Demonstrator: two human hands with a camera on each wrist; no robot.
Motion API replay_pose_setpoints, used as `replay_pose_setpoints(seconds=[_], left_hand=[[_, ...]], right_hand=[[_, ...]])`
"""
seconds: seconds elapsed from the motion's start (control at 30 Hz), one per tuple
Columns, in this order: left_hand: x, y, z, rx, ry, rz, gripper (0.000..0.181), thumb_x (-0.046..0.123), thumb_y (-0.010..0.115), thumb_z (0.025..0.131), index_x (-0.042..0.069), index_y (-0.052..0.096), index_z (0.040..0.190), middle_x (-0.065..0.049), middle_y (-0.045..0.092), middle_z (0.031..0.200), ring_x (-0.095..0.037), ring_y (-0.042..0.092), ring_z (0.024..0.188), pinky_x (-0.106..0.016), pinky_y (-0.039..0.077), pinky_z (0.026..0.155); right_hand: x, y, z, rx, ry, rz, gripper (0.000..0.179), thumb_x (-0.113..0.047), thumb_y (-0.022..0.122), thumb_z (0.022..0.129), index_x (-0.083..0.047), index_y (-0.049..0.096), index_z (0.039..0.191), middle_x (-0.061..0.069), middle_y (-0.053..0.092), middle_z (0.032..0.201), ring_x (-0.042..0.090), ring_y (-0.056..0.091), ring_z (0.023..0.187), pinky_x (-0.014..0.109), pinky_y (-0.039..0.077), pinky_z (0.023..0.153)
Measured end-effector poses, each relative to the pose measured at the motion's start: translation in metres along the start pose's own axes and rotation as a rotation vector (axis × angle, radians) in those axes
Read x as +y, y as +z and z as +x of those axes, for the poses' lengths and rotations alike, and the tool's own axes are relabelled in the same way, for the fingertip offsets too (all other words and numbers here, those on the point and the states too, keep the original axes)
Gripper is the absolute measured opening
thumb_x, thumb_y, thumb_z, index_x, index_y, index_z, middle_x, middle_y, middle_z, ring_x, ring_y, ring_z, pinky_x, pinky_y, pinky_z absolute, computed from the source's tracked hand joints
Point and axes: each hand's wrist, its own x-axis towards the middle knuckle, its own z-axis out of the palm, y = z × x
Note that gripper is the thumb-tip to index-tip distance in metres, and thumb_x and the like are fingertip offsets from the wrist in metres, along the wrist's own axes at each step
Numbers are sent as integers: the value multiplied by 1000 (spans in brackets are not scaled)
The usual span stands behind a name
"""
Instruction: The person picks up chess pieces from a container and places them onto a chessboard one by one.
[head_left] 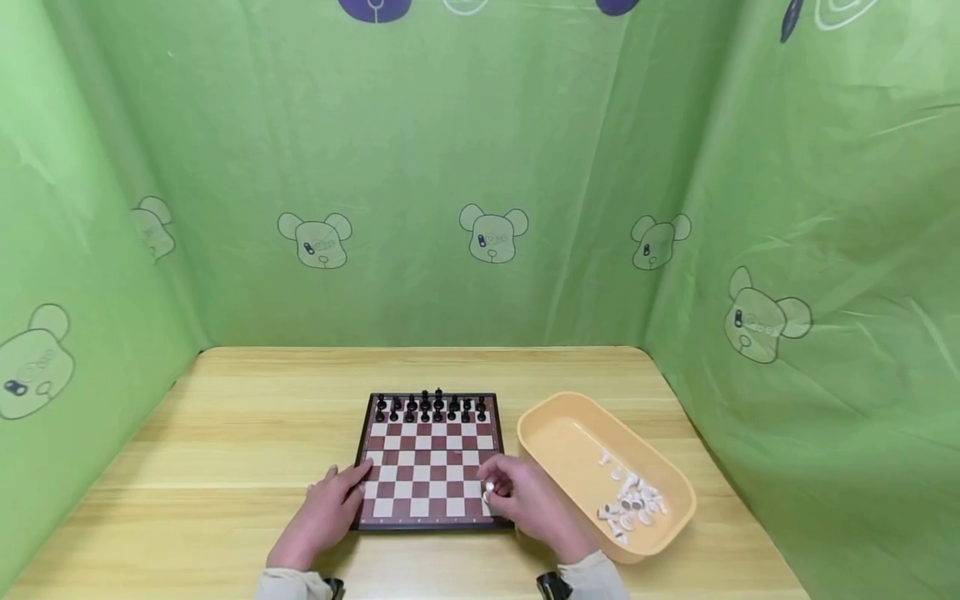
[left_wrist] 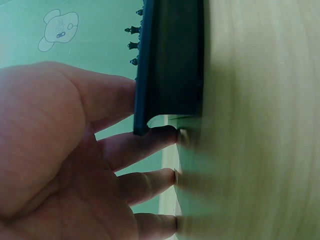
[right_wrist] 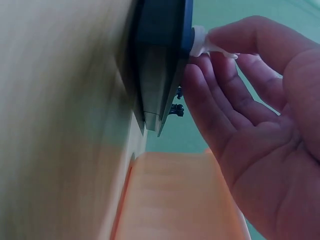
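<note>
Clock directions are taken from the board's centre in the head view.

The chess board (head_left: 423, 458) lies flat on the wooden table (head_left: 262, 433). Black pieces (head_left: 425, 406) stand upright in two rows at 12 o'clock; the middle squares are bare.

Left hand (head_left: 321, 512): at 8 o'clock, fingers extended rather than curled, touching the board's side edge. In the left wrist view, some fingertips reach down to the table; this contact probably steadies the board.

Right hand (head_left: 536, 504): at 4 o'clock, pinching a white piece (head_left: 489, 487) between thumb and fingers over the near corner. The piece's base faces the board, a grip apparently suited to upright standing. Whether the base is fully seated cannot be confirmed.

The orange tray (head_left: 562, 433) sits at 3 to 4 o'clock, presumably for short reach by the right hand. Loose white pieces (head_left: 626, 505) lie jumbled inside, mostly toward its near end.
</note>
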Motion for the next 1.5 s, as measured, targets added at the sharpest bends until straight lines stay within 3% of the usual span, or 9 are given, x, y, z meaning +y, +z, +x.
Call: replay_pose_setpoints(seconds=[0.63, 0.9, 1.17, 1.33, 1.43, 1.5], left_hand=[[3, -4, -2, -2, -4, -14, 45, 9, 52, 104, 5, 56, 148, -27, 52, 150, -61, 28, 144, -78, 14, 113], [2, -4, -1, -1, 3, -11, 45, 8, 51, 103, 4, 56, 148, -27, 53, 149, -61, 28, 144, -79, 14, 113], [2, -3, -1, -3, -8, -7, 44, 8, 52, 103, 4, 56, 147, -27, 53, 149, -62, 28, 144, -80, 15, 112], [2, -2, -2, -4, -10, -10, 44, 9, 52, 104, 5, 56, 148, -27, 52, 149, -61, 28, 144, -79, 15, 112], [2, -2, -2, -5, -10, -12, 44, 10, 52, 104, 5, 56, 148, -27, 52, 149, -61, 28, 144, -79, 15, 113], [2, -2, -2, -5, -9, -13, 44, 10, 52, 104, 5, 56, 148, -27, 52, 149, -61, 28, 144, -79, 15, 113]], right_hand=[[-1, 1, 0, -32, 5, -31, 27, 2, 74, 80, -7, 70, 105, -6, 65, 87, 5, 59, 76, 22, 56, 68], [-2, 2, -2, -55, 42, -24, 28, 1, 74, 79, -8, 71, 105, -6, 64, 87, 7, 58, 76, 22, 55, 67], [-1, 3, -1, -70, 52, -39, 33, -2, 78, 80, -10, 71, 110, -6, 66, 94, 7, 60, 82, 23, 56, 73], [0, 2, 0, 5, 51, -78, 46, -22, 84, 80, -13, 68, 123, -3, 65, 111, 14, 60, 99, 36, 56, 90], [-1, 1, 0, 97, 70, -12, 48, -27, 83, 83, -14, 66, 125, 1, 64, 119, 21, 61, 108, 46, 55, 95], [-1, -2, -1, 172, 92, 36, 44, -27, 82, 85, -15, 67, 124, 2, 64, 120, 24, 61, 109, 46, 56, 94]])
